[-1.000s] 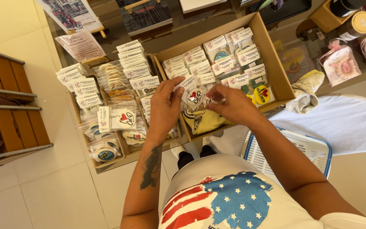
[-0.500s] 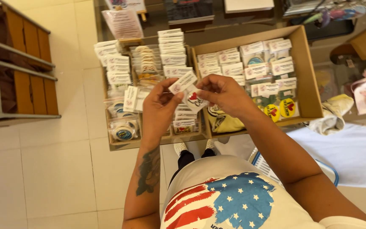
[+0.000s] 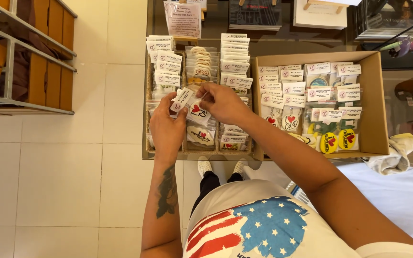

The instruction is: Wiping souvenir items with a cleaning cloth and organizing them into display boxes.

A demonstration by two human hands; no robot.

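Here: left hand (image 3: 167, 125), right hand (image 3: 221, 101), fingers pinched shut on small packet (image 3: 190, 106) over tray (image 3: 147, 119).

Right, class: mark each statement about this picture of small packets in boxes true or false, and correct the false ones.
1. Both hands hold one small clear packet with a white header card. True.
2. The left hand hangs at the person's side. False: it is raised at the packet.
3. The cardboard box lies right of the wooden tray. True.
4. The box is empty. False: rows of packets fill it.
5. The right hand rests on the white cloth. False: it pinches the packet over the tray.
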